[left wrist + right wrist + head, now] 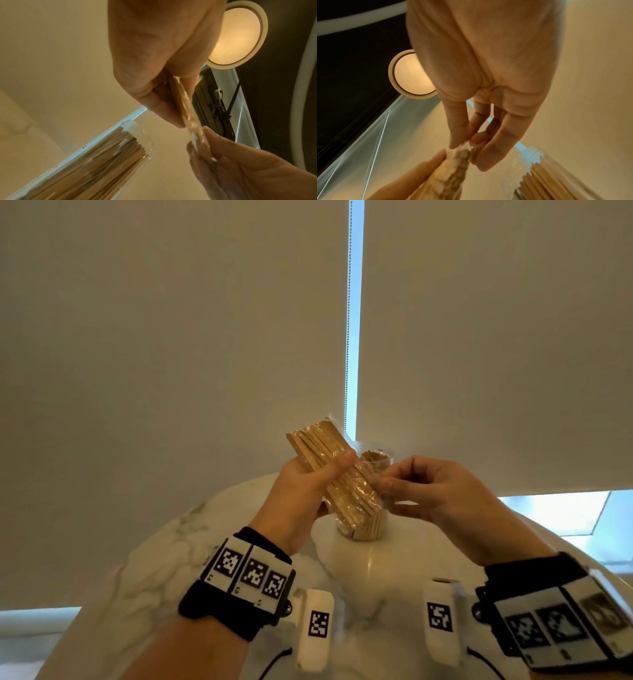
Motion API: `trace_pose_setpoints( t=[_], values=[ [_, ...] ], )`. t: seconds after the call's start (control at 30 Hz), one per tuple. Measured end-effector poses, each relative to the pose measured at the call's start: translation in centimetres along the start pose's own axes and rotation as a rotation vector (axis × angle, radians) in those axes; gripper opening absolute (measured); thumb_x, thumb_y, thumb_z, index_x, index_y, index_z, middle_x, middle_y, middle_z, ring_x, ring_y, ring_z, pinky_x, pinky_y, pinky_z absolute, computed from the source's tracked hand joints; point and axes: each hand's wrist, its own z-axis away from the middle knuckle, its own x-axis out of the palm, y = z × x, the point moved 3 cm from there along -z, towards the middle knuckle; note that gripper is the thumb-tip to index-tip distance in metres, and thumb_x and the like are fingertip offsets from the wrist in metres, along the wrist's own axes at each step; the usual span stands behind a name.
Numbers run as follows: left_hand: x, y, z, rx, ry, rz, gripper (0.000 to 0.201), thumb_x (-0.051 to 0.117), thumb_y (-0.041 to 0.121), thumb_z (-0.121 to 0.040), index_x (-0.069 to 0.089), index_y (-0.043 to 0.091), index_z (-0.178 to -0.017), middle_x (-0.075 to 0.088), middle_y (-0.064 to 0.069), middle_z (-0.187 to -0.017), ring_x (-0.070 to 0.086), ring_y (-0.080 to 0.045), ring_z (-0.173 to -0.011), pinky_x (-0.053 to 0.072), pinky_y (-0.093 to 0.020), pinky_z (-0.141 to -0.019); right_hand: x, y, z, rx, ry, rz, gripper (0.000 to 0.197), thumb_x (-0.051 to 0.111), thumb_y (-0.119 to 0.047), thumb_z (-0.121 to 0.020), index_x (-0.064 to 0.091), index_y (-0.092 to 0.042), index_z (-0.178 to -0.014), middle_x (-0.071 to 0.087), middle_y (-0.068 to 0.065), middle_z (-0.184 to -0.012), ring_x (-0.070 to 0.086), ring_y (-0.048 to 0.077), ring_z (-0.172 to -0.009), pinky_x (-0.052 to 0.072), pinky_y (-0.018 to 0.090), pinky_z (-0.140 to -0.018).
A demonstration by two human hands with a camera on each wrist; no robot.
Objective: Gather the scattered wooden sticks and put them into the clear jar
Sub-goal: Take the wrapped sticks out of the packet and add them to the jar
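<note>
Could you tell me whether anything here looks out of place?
Yes: the sticks in the left hand are sealed in clear plastic wrap, not loose. The right hand pinches the wrap's end. The jar behind already stands packed with sticks.

One wrapped bundle of wooden sticks (330, 470), one clear jar (371, 491), two hands, one ceiling lamp (238, 35).

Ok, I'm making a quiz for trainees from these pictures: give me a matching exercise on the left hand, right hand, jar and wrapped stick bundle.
Things:
1. left hand
2. right hand
3. clear jar
4. wrapped bundle of sticks

States:
a. stands on the marble table, holding sticks
b. grips the bundle's middle
c. held tilted above the table
d. pinches the plastic wrap at one end

Pairs: 1-b, 2-d, 3-a, 4-c
</note>
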Motion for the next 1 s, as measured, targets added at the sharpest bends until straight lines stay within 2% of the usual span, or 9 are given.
trace_pose_setpoints(
  t=[0.07,0.17,0.3,0.5,0.57,0.67,0.8,0.9,1.0],
  values=[
    [-0.2,-0.3,-0.2,0.004,-0.018,0.007,0.029,0.069,0.026,-0.092,0.07,0.01,-0.115,0.077,-0.009,-0.104,0.074,-0.026,-0.097,0.058,-0.042,-0.085,-0.4,-0.1,-0.1,-0.039,0.051,0.105,0.012,0.072,-0.021,-0.088,0.073,-0.01,-0.092,0.074,0.007,-0.088,0.07,0.02,-0.087,0.058,0.032,-0.076],
    [-0.2,-1.2,-0.8,-0.02,0.029,0.001,0.027,0.071,0.024,-0.091,0.071,0.008,-0.112,0.077,-0.009,-0.1,0.075,-0.025,-0.092,0.059,-0.039,-0.08,-0.1,-0.1,-0.2,-0.155,0.161,0.399,0.007,0.071,-0.029,-0.089,0.071,-0.023,-0.085,0.071,-0.003,-0.077,0.06,0.003,-0.069,0.047,0.021,-0.066],
    [-1.0,-2.0,-1.6,-0.063,0.139,0.019,0.018,0.071,0.022,-0.091,0.072,0.01,-0.105,0.078,-0.007,-0.093,0.076,-0.023,-0.085,0.058,-0.035,-0.072,1.9,-0.2,0.0,-0.291,0.16,0.539,0.006,0.062,-0.028,-0.096,0.063,-0.026,-0.091,0.066,-0.008,-0.082,0.057,0.004,-0.08,0.044,0.009,-0.063],
    [-1.0,-2.1,-1.8,-0.122,0.103,0.064,0.024,0.071,0.022,-0.091,0.07,0.008,-0.111,0.078,-0.01,-0.095,0.076,-0.022,-0.083,0.058,-0.032,-0.065,3.2,0.5,-0.1,-0.34,0.083,0.512,0.018,0.071,-0.025,-0.091,0.059,-0.028,-0.105,0.064,-0.013,-0.088,0.061,0.003,-0.074,0.052,0.016,-0.065],
    [-0.9,-2.0,-1.8,-0.128,0.093,0.061,0.023,0.071,0.022,-0.092,0.07,0.009,-0.11,0.078,-0.009,-0.093,0.075,-0.021,-0.081,0.058,-0.031,-0.065,3.2,0.5,-0.2,-0.349,0.095,0.532,0.009,0.067,-0.024,-0.093,0.065,-0.029,-0.1,0.067,-0.012,-0.087,0.063,0.006,-0.075,0.053,0.02,-0.066],
    [-1.4,-2.2,-1.9,-0.175,0.153,0.109,0.021,0.069,0.019,-0.093,0.067,0.01,-0.112,0.078,-0.007,-0.089,0.075,-0.018,-0.076,0.058,-0.031,-0.062,2.7,0.4,-0.2,-0.305,0.044,0.461,0.009,0.065,-0.025,-0.095,0.07,-0.031,-0.092,0.069,-0.013,-0.087,0.062,0.006,-0.077,0.049,0.014,-0.066],
    [-3.5,-2.1,-2.5,-0.219,0.28,0.373,0.03,0.06,0.015,-0.098,0.059,0.003,-0.125,0.077,-0.014,-0.098,0.076,-0.023,-0.08,0.06,-0.032,-0.06,2.0,1.0,-0.4,-0.207,0.0,0.387,0.009,0.065,-0.027,-0.094,0.071,-0.033,-0.091,0.071,-0.01,-0.098,0.064,0.015,-0.087,0.055,0.036,-0.077],
    [-4.6,-1.6,-2.7,-0.195,0.297,0.527,0.034,0.054,0.012,-0.101,0.048,0.004,-0.133,0.075,-0.019,-0.105,0.075,-0.029,-0.091,0.063,-0.039,-0.07,2.2,2.5,-0.9,-0.042,-0.011,0.182,0.012,0.063,-0.015,-0.095,0.073,-0.021,-0.096,0.073,-0.002,-0.109,0.068,0.022,-0.097,0.056,0.039,-0.085],
    [-4.3,-1.1,-2.6,-0.127,0.326,0.519,0.03,0.052,0.01,-0.102,0.05,0.003,-0.131,0.076,-0.017,-0.103,0.074,-0.029,-0.094,0.062,-0.045,-0.08,3.1,3.5,-1.2,0.182,0.065,-0.244,0.02,0.055,-0.008,-0.098,0.069,-0.004,-0.111,0.07,0.019,-0.114,0.068,0.028,-0.092,0.056,0.039,-0.085]
  ],
)
